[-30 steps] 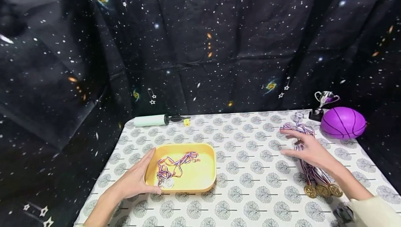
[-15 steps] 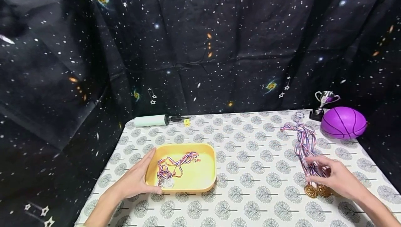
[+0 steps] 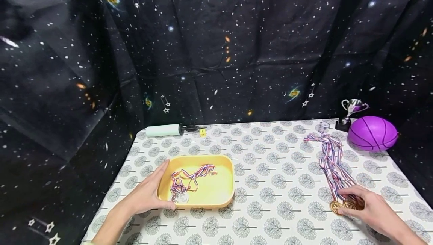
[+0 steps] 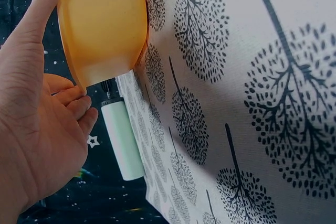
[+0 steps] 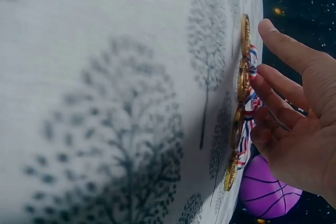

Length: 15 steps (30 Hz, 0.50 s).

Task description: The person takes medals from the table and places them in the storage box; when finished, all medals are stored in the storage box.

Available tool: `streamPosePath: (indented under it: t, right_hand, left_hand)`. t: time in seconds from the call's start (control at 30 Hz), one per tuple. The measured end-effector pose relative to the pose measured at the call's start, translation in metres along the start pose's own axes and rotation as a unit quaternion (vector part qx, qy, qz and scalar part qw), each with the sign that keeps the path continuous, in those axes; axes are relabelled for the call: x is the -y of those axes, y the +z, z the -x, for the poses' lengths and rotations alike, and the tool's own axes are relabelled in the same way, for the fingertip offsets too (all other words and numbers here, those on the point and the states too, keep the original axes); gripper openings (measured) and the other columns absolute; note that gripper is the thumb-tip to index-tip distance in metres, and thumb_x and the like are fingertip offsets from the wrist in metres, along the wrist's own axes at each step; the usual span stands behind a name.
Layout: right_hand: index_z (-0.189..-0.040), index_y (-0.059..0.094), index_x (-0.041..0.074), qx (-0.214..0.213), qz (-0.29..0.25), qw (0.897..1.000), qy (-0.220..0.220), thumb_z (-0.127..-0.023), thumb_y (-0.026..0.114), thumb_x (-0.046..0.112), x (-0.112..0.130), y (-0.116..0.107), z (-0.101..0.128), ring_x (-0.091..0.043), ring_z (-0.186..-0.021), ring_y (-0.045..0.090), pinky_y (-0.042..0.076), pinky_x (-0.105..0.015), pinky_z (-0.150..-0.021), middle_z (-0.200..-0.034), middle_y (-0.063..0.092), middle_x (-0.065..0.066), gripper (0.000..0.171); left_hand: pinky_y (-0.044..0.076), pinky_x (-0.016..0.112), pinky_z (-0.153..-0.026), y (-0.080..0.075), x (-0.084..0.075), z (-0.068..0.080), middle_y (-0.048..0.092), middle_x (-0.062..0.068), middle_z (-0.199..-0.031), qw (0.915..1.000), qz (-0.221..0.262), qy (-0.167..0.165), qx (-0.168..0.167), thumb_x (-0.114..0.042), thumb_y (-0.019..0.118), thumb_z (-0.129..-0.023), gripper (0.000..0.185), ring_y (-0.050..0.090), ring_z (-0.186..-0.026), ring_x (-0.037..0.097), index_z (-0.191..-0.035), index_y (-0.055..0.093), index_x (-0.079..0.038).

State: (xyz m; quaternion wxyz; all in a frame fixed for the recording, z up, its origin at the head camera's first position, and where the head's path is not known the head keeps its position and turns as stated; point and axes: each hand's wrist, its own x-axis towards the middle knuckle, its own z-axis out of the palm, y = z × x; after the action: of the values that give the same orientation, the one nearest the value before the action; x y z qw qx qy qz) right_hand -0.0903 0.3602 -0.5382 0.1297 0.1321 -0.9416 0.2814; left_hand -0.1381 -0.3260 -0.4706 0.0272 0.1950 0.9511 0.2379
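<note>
My left hand [image 3: 147, 194] grips the left end of a yellow tub [image 3: 220, 185] at the lower centre-left of the head view, thumb at the near rim and fingers at the far left corner. On the tub's floor, a tangle of red, white and blue ribbon [image 3: 193, 183] leads to silver medals [image 3: 183, 197] near the front left corner.

My right hand [image 3: 368, 208], at the lower right, is over a group of gold medals [image 3: 335, 206] with its thumb and fingers spread apart, clasping nothing. The right wrist view shows four of these medals in a row, fingertips close beside them and their striped ribbons [image 3: 331, 158]; I cannot tell whether they touch. The ribbons run up the right side of the table [image 3: 260, 220], towards a small pale disc [image 3: 324, 125].

At the right edge, a purple ball [image 3: 373, 133] with black basketball lines sits beside a silver trophy [image 3: 353, 106] on a black base. At the back left of the table lies a mint-green cylinder [image 3: 164, 130] with a black end, a yellow tag [image 3: 202, 132] at its tip. The tablecloth [image 3: 265, 190] is white with grey trees; behind hangs a dark, starry backdrop [image 3: 216, 49].
</note>
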Motion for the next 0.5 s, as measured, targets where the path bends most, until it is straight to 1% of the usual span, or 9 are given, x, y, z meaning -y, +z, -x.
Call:
streamPosePath:
  t: [0.03,0.1,0.2,0.3,0.37,0.43,0.5]
  right_hand:
    - [-0.108,0.080,0.023,-0.008,0.003,1.000,-0.008,-0.064,0.102,0.032,0.0003,0.0018,0.0014,0.007,-0.104,0.060,0.029,0.003,-0.087,-0.109,0.073,0.006,0.050]
    - [-0.108,0.080,0.021,-0.018,0.009,1.000,-0.024,-0.062,0.103,0.031,0.0012,0.0045,0.0037,0.004,-0.102,0.061,0.033,0.000,-0.087,-0.108,0.070,0.010,0.051]
    - [-0.107,0.081,0.021,-0.026,0.023,0.999,-0.039,-0.061,0.103,0.032,0.0020,0.0067,0.0048,0.002,-0.099,0.061,0.039,-0.005,-0.084,-0.107,0.067,0.011,0.052]
    - [-0.105,0.082,0.025,-0.030,0.047,0.997,-0.048,-0.061,0.103,0.036,0.0031,0.0088,0.0059,-0.001,-0.097,0.060,0.049,-0.017,-0.078,-0.107,0.065,0.013,0.050]
    - [-0.103,0.083,0.028,-0.033,0.061,0.996,-0.050,-0.060,0.103,0.038,0.0039,0.0097,0.0061,-0.003,-0.096,0.060,0.053,-0.028,-0.074,-0.107,0.064,0.013,0.049]
    - [-0.102,0.083,0.030,-0.034,0.075,0.996,-0.047,-0.059,0.103,0.041,0.0049,0.0106,0.0070,-0.005,-0.097,0.060,0.056,-0.037,-0.071,-0.108,0.064,0.013,0.048]
    - [-0.101,0.083,0.029,-0.035,0.076,0.995,-0.046,-0.059,0.103,0.042,0.0057,0.0116,0.0077,-0.008,-0.097,0.060,0.056,-0.043,-0.071,-0.109,0.063,0.010,0.048]
  left_hand:
    - [0.029,0.061,-0.122,0.0000,0.0001,-0.0001,0.016,0.019,-0.175,1.0000,0.000,0.001,0.000,-0.068,0.095,-0.063,0.149,0.025,-0.157,0.041,-0.169,0.015,-0.001]
    - [0.029,0.061,-0.122,0.0002,0.0004,-0.0001,0.016,0.019,-0.175,1.0000,-0.001,0.001,0.000,-0.068,0.095,-0.063,0.149,0.025,-0.158,0.041,-0.170,0.014,-0.001]
    - [0.030,0.061,-0.122,0.0007,0.0006,-0.0002,0.017,0.020,-0.175,1.0000,-0.002,0.004,-0.002,-0.068,0.095,-0.063,0.149,0.026,-0.157,0.042,-0.169,0.015,-0.001]
    - [0.032,0.062,-0.120,0.0011,0.0005,0.0000,0.018,0.021,-0.175,0.9999,-0.004,0.007,-0.006,-0.067,0.095,-0.063,0.148,0.028,-0.156,0.045,-0.168,0.016,0.002]
    - [0.032,0.063,-0.120,0.0011,0.0000,0.0001,0.018,0.022,-0.175,0.9999,-0.002,0.007,-0.007,-0.066,0.095,-0.063,0.148,0.028,-0.156,0.045,-0.168,0.016,0.002]
    - [0.031,0.062,-0.121,0.0009,-0.0006,0.0003,0.018,0.021,-0.175,1.0000,-0.001,0.005,-0.005,-0.066,0.095,-0.063,0.148,0.027,-0.156,0.044,-0.169,0.016,0.001]
    - [0.030,0.062,-0.121,0.0004,-0.0012,0.0004,0.017,0.020,-0.175,1.0000,0.000,0.002,-0.003,-0.066,0.096,-0.064,0.148,0.026,-0.157,0.043,-0.169,0.016,0.001]
